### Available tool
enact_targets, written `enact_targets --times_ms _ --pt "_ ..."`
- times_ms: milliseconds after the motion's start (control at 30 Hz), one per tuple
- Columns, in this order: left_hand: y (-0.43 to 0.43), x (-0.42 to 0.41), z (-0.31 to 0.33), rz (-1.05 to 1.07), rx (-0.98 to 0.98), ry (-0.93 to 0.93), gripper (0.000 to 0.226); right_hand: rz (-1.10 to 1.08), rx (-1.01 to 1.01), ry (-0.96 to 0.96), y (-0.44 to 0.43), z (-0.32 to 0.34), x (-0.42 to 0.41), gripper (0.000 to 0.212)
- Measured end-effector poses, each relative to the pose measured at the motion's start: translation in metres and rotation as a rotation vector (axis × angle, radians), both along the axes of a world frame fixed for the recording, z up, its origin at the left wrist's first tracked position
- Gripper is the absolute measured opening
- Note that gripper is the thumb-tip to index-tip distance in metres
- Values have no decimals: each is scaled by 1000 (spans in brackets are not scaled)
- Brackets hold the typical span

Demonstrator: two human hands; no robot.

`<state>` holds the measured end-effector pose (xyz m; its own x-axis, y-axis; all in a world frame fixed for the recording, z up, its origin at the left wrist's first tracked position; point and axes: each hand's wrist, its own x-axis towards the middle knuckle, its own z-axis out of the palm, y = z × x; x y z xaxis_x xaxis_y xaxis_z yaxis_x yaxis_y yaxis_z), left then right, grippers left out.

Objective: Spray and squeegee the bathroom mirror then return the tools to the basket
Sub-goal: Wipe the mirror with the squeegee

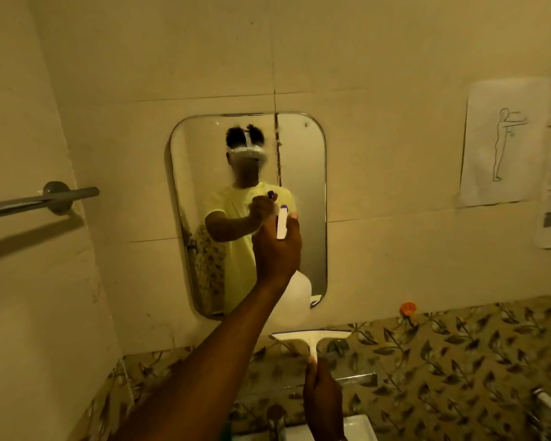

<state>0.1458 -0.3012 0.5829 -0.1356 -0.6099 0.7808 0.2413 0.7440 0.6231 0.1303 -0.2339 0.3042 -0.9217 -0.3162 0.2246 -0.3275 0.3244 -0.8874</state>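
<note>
Holding the spray bottle (295, 291) up at frame centre, your left hand (279, 246) is clamped round its neck, the white trigger head (282, 225) poking above your grip toward the mirror (303, 173) and the pale body hanging below your wrist. Lower down, your right hand (322, 396) is closed on the squeegee (312, 337) handle, blade uppermost, just under the mirror's bottom edge

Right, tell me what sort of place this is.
Most likely a small home bathroom: a rounded rectangular wall mirror on cream tiles, a chrome towel bar to its left, and a metal tap over a white basin below.
</note>
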Motion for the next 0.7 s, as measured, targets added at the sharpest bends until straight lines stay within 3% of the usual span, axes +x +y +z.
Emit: enact_targets --times_ms 200,333,533,700 --pt "10 5 -87 33 163 -187 19 -125 -26 -19 25 -5 -12 48" --pt "18 9 -123 -30 224 -264 13 -220 -91 30 34 -6 -16 66" --pt "19 23 -177 118 527 -431 29 -198 -230 54 45 10 -24 64" --pt "7 45 -189 123 605 -321 24 141 -510 153 33 110 -28 22"
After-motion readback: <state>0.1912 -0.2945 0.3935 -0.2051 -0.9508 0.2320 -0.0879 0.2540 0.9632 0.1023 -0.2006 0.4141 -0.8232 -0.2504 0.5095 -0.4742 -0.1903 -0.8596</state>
